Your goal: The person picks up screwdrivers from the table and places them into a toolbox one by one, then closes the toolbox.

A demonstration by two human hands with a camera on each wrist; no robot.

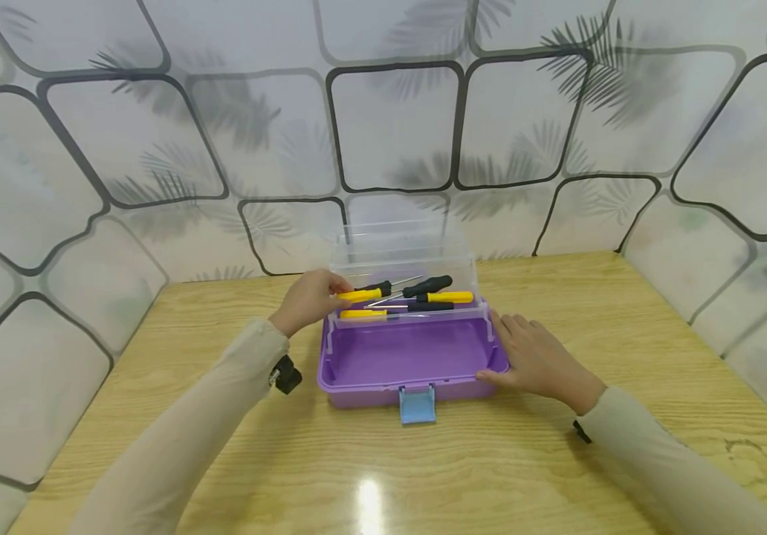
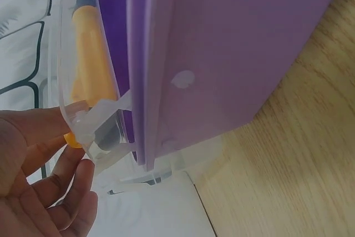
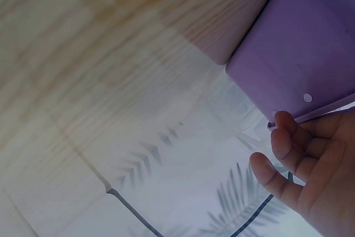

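A purple toolbox [image 1: 413, 349] stands on the table with its clear lid [image 1: 403, 241] raised at the back. Across its rear, a clear tray holds several screwdrivers with yellow or black handles, among them a black-handled screwdriver [image 1: 433, 285]. My left hand [image 1: 310, 299] pinches the yellow handle of a screwdriver [image 1: 360, 296] at the tray's left end; the left wrist view shows the thumb and fingers [image 2: 83, 178] around its end. At the box's right end my right hand [image 1: 534, 360] holds the side, thumb over the front corner rim and fingers along the outer wall.
A pale blue latch [image 1: 418, 406] hangs down at the box's front. The wooden table [image 1: 276, 461] meets a wall covering [image 1: 393, 130] with leaf and stone patterns at the back and sides. The front compartment of the box shows a bare purple floor.
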